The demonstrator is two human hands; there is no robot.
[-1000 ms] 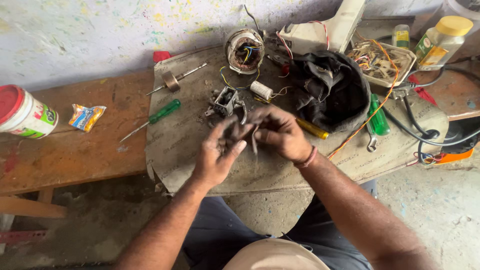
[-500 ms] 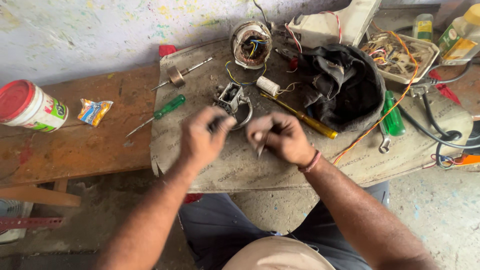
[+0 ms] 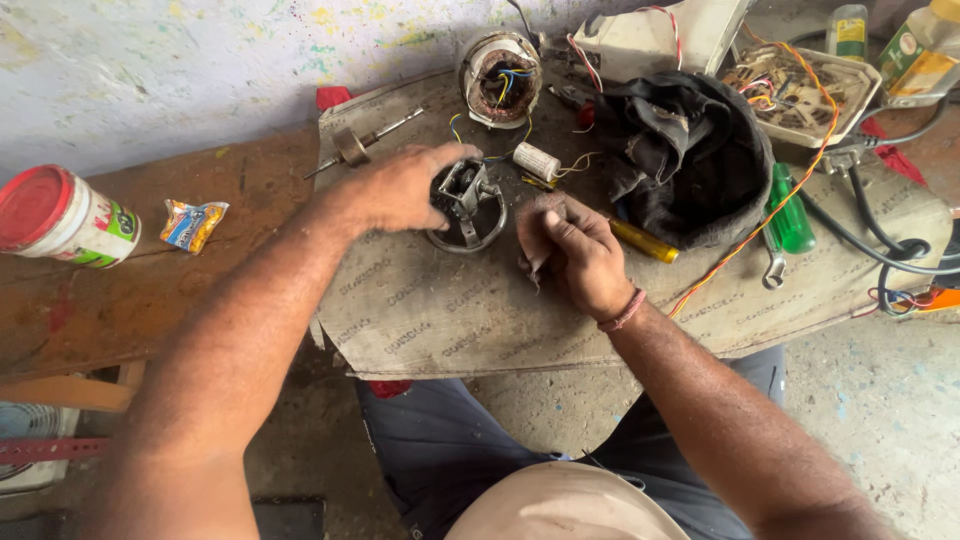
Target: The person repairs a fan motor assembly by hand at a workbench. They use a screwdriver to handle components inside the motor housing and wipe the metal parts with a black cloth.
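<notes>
Two hands are in view, both the person's own. The left hand (image 3: 400, 188) lies over one grey metal motor bracket (image 3: 464, 205), fingers curled onto its top, grip closed on it; the bracket sits near the middle of the cardboard-covered surface (image 3: 420, 310). The right hand (image 3: 578, 255), one red thread band at the wrist, has its grip pinched together on one small scrap of dark cloth (image 3: 530, 262), just right of the bracket.

Items counted on the surface:
- one motor stator (image 3: 500, 78) with coloured wires, behind the bracket
- one rotor shaft (image 3: 362, 143), left of the stator
- one small white capacitor (image 3: 537, 161), just behind the right hand
- one black cloth bundle (image 3: 695, 160)
- one yellow-handled tool (image 3: 645, 241), partly under the bundle
- one green-handled screwdriver (image 3: 790, 210)
- one white tray (image 3: 795, 90) of loose parts — contents too tangled to count
- two bottles (image 3: 848, 30) at the far right corner

On the wooden bench to the left — one red-lidded tub (image 3: 62, 215) and one small snack packet (image 3: 192, 224).
</notes>
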